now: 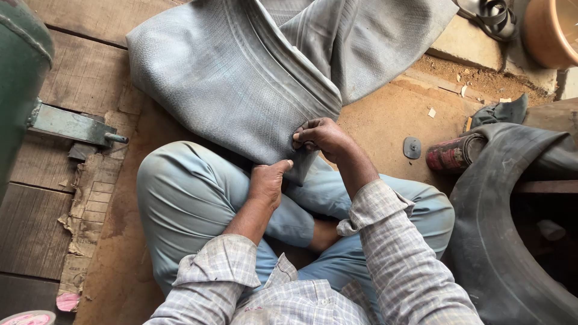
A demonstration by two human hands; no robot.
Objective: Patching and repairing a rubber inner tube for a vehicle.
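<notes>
A large grey rubber inner tube (235,78), flattened and folded, lies across my crossed legs and the floor ahead of me. My left hand (268,180) pinches its near edge from below, thumb on top. My right hand (322,135) grips the same fold a little farther up and to the right, fingers curled onto the rubber. Both hands hold the tube's lower corner above my light blue trousers.
A black tyre (500,241) stands at the right with a dark red roll (451,153) beside it. A small grey round patch (412,147) lies on the brown floor. A green metal object (18,72) with a bracket (72,125) is at left. A sandal (490,15) and clay pot (551,30) sit top right.
</notes>
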